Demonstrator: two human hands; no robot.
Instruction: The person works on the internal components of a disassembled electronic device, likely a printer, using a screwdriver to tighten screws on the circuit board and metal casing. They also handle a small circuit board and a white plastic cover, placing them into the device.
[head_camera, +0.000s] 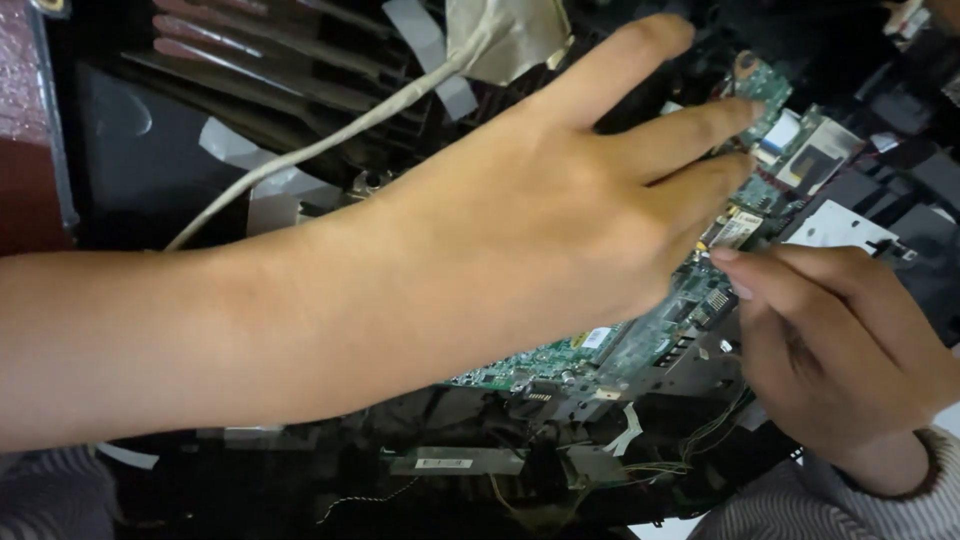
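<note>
The green circuit board (640, 345) lies tilted inside an opened black housing (140, 150), running from the near middle of the scene up toward the far right, where a smaller green section (765, 85) carries a pale connector and a silver shielded part (820, 150). Most of the board's middle is hidden under the left hand (560, 210), which lies flat across it, palm down, fingers spread and stretched toward the far right; the fingertips (745, 112) rest on or just beside the far section. It grips nothing that I can see — it seems to be steadying the board.

The right hand (850, 350) sits at the near right, just beside the board's right edge, its fingers curled together and the fingertip (728, 260) pressed close to a small silver module (737, 230) on the board. Whether it pinches a connector, a screw or nothing at all cannot be told; the fingers hide the contact point.

By my judgement the step in hand is working a small fitting at the board's right edge while the board is held still. The next move calls for a fine, steady pull or push with the right fingertips — and an unchanging press from the left.

Beyond the board, a pale cable (330, 140) crosses the far left of the housing over dark ribbed vents (260, 60), and thin wires (700, 440) trail below the board's near edge.
</note>
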